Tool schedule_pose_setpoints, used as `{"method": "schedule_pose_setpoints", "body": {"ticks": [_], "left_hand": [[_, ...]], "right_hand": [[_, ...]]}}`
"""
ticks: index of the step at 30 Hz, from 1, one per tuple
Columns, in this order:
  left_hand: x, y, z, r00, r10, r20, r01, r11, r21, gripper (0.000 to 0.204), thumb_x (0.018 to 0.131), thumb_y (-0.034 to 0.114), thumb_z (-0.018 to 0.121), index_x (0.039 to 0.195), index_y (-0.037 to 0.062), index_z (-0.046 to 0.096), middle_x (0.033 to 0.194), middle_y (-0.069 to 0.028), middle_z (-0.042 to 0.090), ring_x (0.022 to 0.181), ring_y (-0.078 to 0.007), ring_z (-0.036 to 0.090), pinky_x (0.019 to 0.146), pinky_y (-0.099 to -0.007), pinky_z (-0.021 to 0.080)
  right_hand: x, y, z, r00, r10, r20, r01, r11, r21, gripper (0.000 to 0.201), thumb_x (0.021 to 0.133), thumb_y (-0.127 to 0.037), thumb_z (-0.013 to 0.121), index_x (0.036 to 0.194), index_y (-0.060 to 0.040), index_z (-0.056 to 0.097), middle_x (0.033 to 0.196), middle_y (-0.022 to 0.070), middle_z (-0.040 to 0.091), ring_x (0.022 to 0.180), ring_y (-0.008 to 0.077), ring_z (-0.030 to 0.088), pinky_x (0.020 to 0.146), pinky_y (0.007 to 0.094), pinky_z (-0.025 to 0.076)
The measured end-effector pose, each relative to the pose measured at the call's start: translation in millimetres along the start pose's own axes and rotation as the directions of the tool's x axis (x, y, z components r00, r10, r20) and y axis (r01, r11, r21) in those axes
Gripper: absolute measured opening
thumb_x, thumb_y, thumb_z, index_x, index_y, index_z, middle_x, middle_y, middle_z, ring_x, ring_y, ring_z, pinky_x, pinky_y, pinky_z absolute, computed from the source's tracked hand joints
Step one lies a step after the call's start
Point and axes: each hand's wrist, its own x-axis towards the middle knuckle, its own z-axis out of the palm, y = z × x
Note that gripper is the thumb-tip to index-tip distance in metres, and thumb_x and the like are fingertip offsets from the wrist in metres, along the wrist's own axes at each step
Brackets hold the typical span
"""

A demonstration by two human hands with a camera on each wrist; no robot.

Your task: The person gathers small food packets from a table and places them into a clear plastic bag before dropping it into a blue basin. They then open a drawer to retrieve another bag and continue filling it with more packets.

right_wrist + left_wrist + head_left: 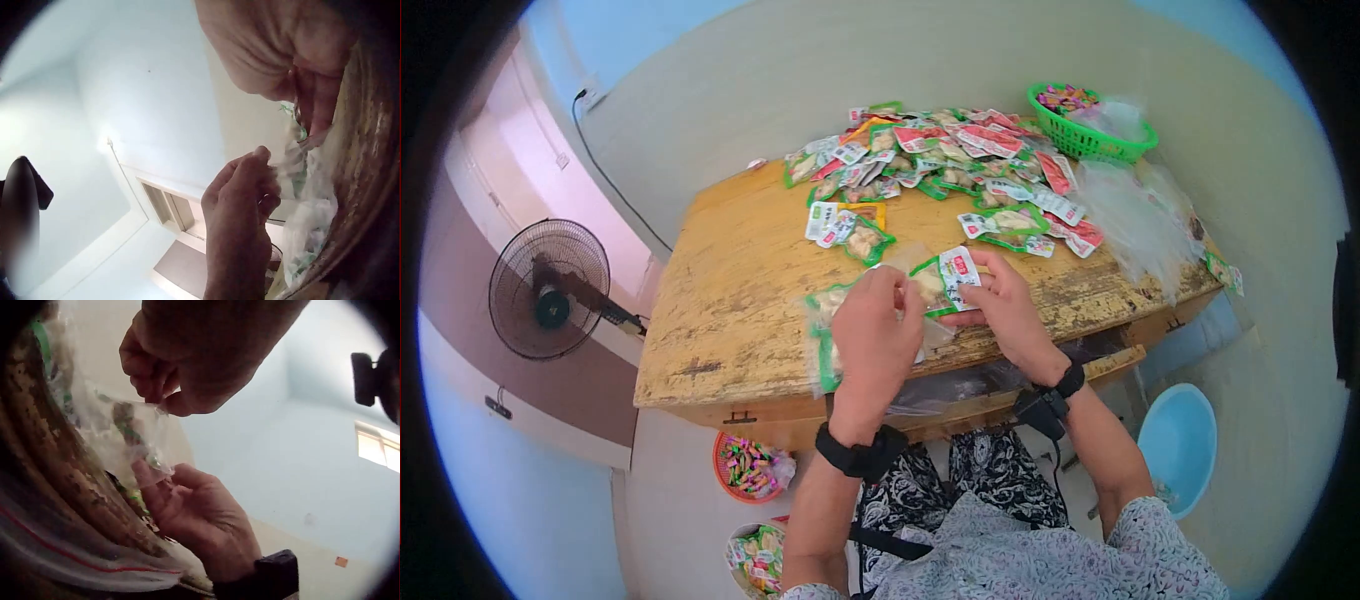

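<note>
My left hand [875, 325] pinches the edge of a clear plastic bag [140, 419] between thumb and fingertips, just above the front of the table. My right hand [1005, 305] grips a snack packet [940, 282] with a green border and a white label, its thumb on the label end. In the left wrist view the clear bag spans the gap between both hands. Partly hidden under my left forearm, more green-edged packets [830, 368] in clear plastic lie at the table's front edge.
A heap of snack packets [960, 155] covers the back of the worn wooden table [720, 290]. Clear bags [1135, 225] lie at the right, near a green basket [1090, 138]. Below stand an open drawer [1090, 372], a red basket [725, 470] and a blue basin [1180, 440]. A fan [550, 290] stands left.
</note>
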Motion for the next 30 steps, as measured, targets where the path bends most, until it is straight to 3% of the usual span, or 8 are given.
{"method": "schedule_pose_setpoints", "body": {"ticks": [8,11,14,17,23,26,29,30], "left_hand": [[4.3,14.3,1.3,0.998,0.046,-0.036,-0.047,0.999,-0.027,0.012,0.089,0.013,0.071,0.095,0.0044,0.066,0.075,-0.0122,0.067,0.064,-0.0274,0.066,0.058,-0.0377,0.051],[4.0,18.9,-2.6,0.997,0.053,-0.048,-0.059,0.990,-0.126,0.012,0.090,0.012,0.071,0.096,0.0036,0.065,0.077,-0.0132,0.067,0.066,-0.0286,0.066,0.060,-0.0382,0.052],[1.6,17.4,-1.0,0.995,0.095,-0.042,-0.102,0.972,-0.210,0.011,0.091,0.010,0.070,0.098,0.0023,0.064,0.081,-0.0144,0.067,0.070,-0.0281,0.067,0.062,-0.0382,0.052],[3.7,12.4,-2.5,0.986,0.150,-0.069,-0.160,0.968,-0.192,0.011,0.092,0.007,0.068,0.099,0.0013,0.064,0.084,-0.0156,0.067,0.072,-0.0282,0.067,0.063,-0.0370,0.052],[-1.4,0.1,-3.7,0.995,0.088,-0.037,-0.095,0.949,-0.300,0.015,0.092,0.007,0.069,0.106,0.0016,0.066,0.087,-0.0155,0.067,0.076,-0.0299,0.068,0.068,-0.0381,0.053],[-10.6,-10.8,-24.1,0.994,0.107,-0.033,-0.111,0.973,-0.200,0.021,0.090,0.007,0.069,0.110,0.0010,0.066,0.095,-0.0159,0.067,0.087,-0.0305,0.067,0.077,-0.0399,0.053],[-24.0,-33.5,-45.8,0.981,0.134,-0.143,-0.126,0.990,0.067,0.035,0.089,0.007,0.071,0.123,0.0006,0.063,0.104,-0.0155,0.064,0.097,-0.0307,0.063,0.085,-0.0412,0.051],[-28.5,-40.4,-53.2,0.989,0.085,-0.120,-0.074,0.993,0.097,0.040,0.088,0.008,0.071,0.127,0.0006,0.061,0.105,-0.0152,0.063,0.099,-0.0305,0.062,0.086,-0.0413,0.051]], "right_hand": [[16.7,-4.9,20.6,0.957,0.220,0.189,-0.228,0.973,0.024,0.026,0.103,-0.009,0.056,0.129,-0.0037,0.053,0.121,0.0089,0.067,0.108,0.0151,0.068,0.089,0.0298,0.058],[39.4,28.4,12.5,0.932,0.151,0.331,-0.207,0.968,0.141,0.024,0.105,-0.013,0.056,0.128,-0.0045,0.055,0.119,0.0053,0.066,0.106,0.0128,0.066,0.087,0.0277,0.057],[40.8,25.0,24.3,0.913,0.121,0.390,-0.150,0.988,0.044,0.023,0.106,-0.014,0.054,0.126,-0.0044,0.056,0.117,0.0026,0.064,0.105,0.0114,0.064,0.087,0.0267,0.055],[38.2,18.7,33.8,0.905,0.196,0.379,-0.239,0.969,0.070,0.021,0.106,-0.012,0.054,0.125,-0.0045,0.058,0.118,0.0025,0.064,0.106,0.0119,0.064,0.088,0.0280,0.055],[47.0,34.6,35.4,0.911,0.107,0.398,-0.038,0.984,-0.176,0.024,0.101,-0.005,0.060,0.125,-0.0041,0.059,0.122,0.0036,0.063,0.107,0.0131,0.064,0.094,0.0316,0.055],[46.6,33.3,40.2,0.937,0.158,0.311,-0.145,0.987,-0.065,0.028,0.099,-0.005,0.064,0.126,-0.0025,0.059,0.121,0.0043,0.064,0.110,0.0138,0.064,0.096,0.0323,0.055],[40.1,20.6,48.8,0.929,0.135,0.343,-0.116,0.990,-0.075,0.030,0.099,-0.006,0.065,0.128,-0.0005,0.058,0.122,0.0058,0.065,0.110,0.0150,0.065,0.097,0.0330,0.055],[41.3,18.9,46.7,0.930,0.150,0.335,-0.123,0.987,-0.100,0.031,0.098,-0.006,0.066,0.128,-0.0002,0.058,0.121,0.0062,0.066,0.110,0.0153,0.065,0.096,0.0329,0.056]]}}
